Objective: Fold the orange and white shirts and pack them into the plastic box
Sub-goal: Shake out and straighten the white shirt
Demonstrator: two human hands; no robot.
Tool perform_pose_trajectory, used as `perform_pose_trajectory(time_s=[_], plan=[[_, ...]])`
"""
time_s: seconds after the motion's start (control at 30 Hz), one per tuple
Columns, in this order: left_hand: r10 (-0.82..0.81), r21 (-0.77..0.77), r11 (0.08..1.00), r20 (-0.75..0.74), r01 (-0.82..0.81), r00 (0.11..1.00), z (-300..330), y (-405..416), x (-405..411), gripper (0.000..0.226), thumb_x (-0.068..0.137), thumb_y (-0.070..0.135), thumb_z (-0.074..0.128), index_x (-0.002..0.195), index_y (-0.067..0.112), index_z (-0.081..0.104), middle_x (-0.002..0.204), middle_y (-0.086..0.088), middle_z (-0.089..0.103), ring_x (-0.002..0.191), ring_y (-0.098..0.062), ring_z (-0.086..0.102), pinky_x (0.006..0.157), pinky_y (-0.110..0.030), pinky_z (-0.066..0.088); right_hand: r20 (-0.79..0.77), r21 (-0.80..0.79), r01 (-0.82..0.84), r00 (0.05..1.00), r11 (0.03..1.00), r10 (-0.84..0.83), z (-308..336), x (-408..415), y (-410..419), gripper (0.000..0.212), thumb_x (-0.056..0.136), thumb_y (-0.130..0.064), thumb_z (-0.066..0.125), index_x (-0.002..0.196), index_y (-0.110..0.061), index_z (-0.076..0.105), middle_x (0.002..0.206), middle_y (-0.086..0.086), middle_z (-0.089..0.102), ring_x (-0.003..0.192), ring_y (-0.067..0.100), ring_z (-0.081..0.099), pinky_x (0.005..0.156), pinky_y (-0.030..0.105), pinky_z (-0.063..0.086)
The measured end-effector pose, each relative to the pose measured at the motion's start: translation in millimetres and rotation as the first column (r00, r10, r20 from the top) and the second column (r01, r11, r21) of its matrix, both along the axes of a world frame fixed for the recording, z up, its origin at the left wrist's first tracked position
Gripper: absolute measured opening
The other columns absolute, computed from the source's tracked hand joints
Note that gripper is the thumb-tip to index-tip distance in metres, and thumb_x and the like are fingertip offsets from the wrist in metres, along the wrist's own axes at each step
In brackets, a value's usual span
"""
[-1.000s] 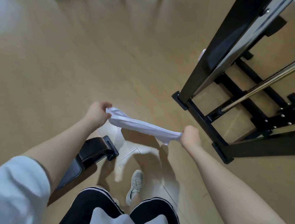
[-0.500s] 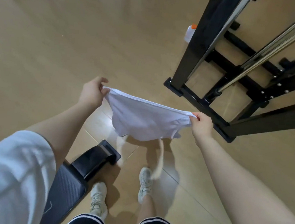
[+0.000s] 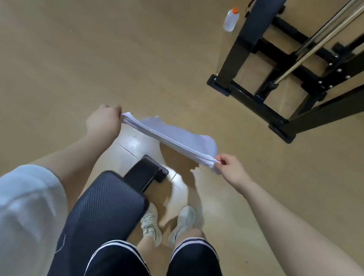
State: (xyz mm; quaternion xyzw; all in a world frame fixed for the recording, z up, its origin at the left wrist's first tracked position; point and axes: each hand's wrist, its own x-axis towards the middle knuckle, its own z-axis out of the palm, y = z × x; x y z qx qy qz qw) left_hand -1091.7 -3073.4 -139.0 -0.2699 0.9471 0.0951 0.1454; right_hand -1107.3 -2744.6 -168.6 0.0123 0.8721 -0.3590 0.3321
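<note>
The white shirt (image 3: 172,137) is stretched in the air between both hands, above the floor in front of me, its cloth billowing away from me. My left hand (image 3: 104,121) grips its left end in a fist. My right hand (image 3: 231,168) pinches its right end between thumb and fingers. No orange shirt and no plastic box are in view.
A black padded bench (image 3: 104,214) lies below my left arm, its end bracket (image 3: 147,174) under the shirt. A black metal rack (image 3: 269,86) with steel bars stands at the right. A clear bottle with an orange cap (image 3: 231,20) stands on the wooden floor (image 3: 74,51) beside the rack.
The shirt hung down as a broad sheet half a second ago; now it has swung up and lies nearly flat between the hands. The view has tilted, and both hands sit lower in it.
</note>
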Motion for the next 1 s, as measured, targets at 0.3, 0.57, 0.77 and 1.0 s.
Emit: perform_pose_trajectory(time_s=[0.3,0.57,0.77,1.0], plan=[[0.694,0.624,0.6,-0.094,-0.501,0.714,-73,-26,162,0.021,0.089,0.012,0.043,0.099,0.008,0.061,0.064,-0.008,0.059,0.054,-0.02,0.055,0.051,-0.024,0.041,0.209,0.006,-0.224,0.953,0.975,0.218,-70,118,-62,0.028,0.079,0.002,0.052,0.062,-0.018,0.042,0.059,-0.001,0.052,0.046,0.009,0.035,0.038,0.014,0.025],[0.895,0.746,0.326,-0.046,-0.58,0.444,-110,-71,325,0.025,0.084,-0.002,0.042,0.072,0.015,0.056,0.067,-0.002,0.057,0.061,-0.01,0.054,0.059,-0.014,0.049,0.306,-0.134,-0.539,0.776,0.831,0.552,-91,242,-121,0.031,0.079,0.005,0.054,0.063,-0.017,0.038,0.062,-0.005,0.035,0.047,0.002,0.036,0.045,0.008,0.029],[0.897,0.679,0.304,0.031,-0.668,0.44,-116,-99,422,0.024,0.08,0.008,0.05,0.057,0.012,0.051,0.047,-0.002,0.054,0.048,-0.013,0.05,0.052,-0.02,0.039,0.296,-0.095,-0.657,0.699,0.748,0.651,-100,346,-172,0.005,0.077,0.002,0.052,0.078,-0.002,0.055,0.063,-0.005,0.044,0.056,0.007,0.039,0.046,0.009,0.033],[0.838,0.476,0.496,-0.044,-0.726,0.543,-126,-152,550,0.023,0.084,0.003,0.04,0.089,0.011,0.061,0.087,-0.01,0.054,0.076,-0.025,0.048,0.072,-0.03,0.041,0.323,-0.055,-0.724,0.639,0.688,0.699,-121,484,-226,0.016,0.081,-0.008,0.055,0.07,-0.019,0.051,0.062,-0.012,0.046,0.067,0.012,0.045,0.052,0.015,0.031]])
